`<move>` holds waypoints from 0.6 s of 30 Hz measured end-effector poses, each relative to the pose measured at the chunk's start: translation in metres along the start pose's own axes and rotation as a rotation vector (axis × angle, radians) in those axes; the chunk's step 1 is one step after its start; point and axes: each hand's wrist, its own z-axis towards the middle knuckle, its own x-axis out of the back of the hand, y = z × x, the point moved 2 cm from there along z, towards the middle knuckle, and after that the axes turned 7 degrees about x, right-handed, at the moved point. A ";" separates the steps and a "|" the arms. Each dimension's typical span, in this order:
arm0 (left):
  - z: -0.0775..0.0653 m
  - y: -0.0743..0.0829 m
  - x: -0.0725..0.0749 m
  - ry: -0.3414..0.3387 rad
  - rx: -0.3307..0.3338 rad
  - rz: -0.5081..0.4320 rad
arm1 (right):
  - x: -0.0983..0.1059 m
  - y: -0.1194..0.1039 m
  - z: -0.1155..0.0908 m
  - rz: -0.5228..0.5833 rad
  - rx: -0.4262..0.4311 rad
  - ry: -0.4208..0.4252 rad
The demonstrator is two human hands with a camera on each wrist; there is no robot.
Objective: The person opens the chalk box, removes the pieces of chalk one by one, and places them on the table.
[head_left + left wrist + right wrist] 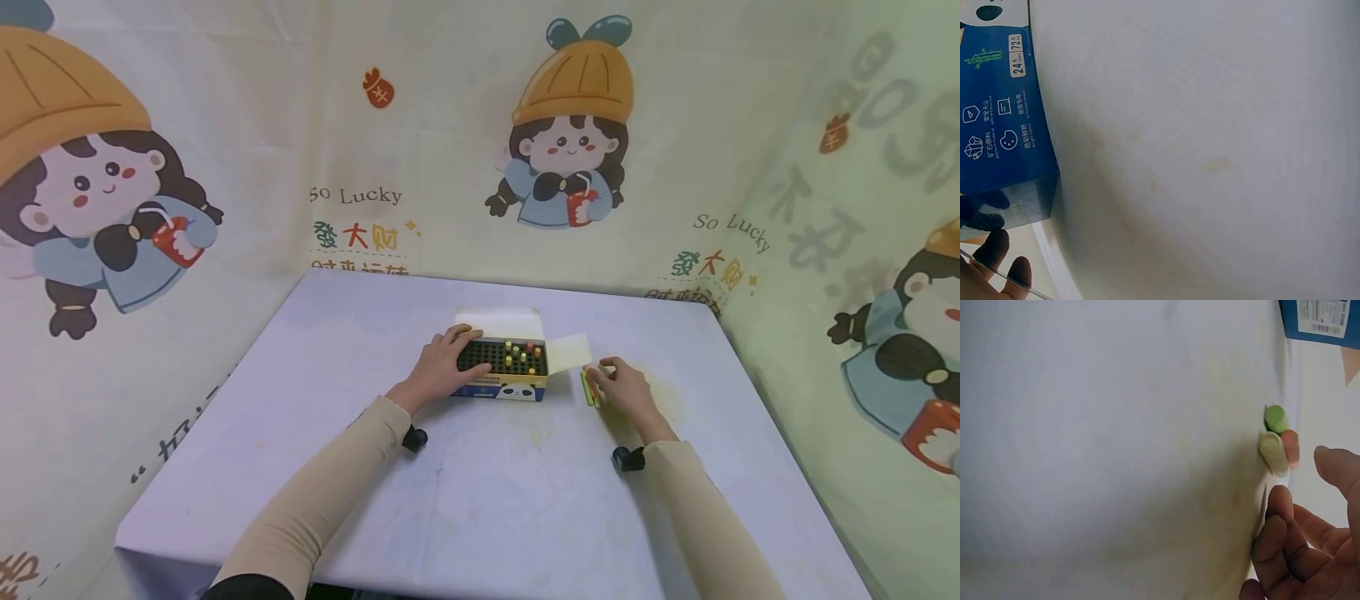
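My left hand (442,362) holds the left end of an open chalk box (487,390), thumb at its front edge and fingers toward the back. The box has a panda print and a black grid of holes, with several coloured chalk ends at its right side. In the left wrist view its blue wall (1004,125) fills the upper left. To the right, my right hand (626,390) is beside chalk sticks on the table. The right wrist view shows green (1277,419), pale (1274,453) and orange (1291,450) ends, with thumb and fingers apart near them.
White flaps stand out from the box at the back (498,322) and right (570,353). A white cloth covers the table (480,500). Printed cartoon curtains (450,167) hang behind and at both sides. Small black devices (628,458) sit at the wrists.
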 end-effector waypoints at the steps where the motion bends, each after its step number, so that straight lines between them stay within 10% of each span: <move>1: 0.000 0.000 0.000 0.002 -0.001 0.002 | 0.001 0.001 0.000 0.014 0.010 -0.001; 11: 0.000 0.000 0.001 0.005 -0.002 0.005 | 0.024 -0.012 0.000 0.074 0.061 0.066; 18: 0.000 0.000 0.001 0.006 -0.011 0.005 | 0.041 -0.025 0.002 0.110 0.127 0.295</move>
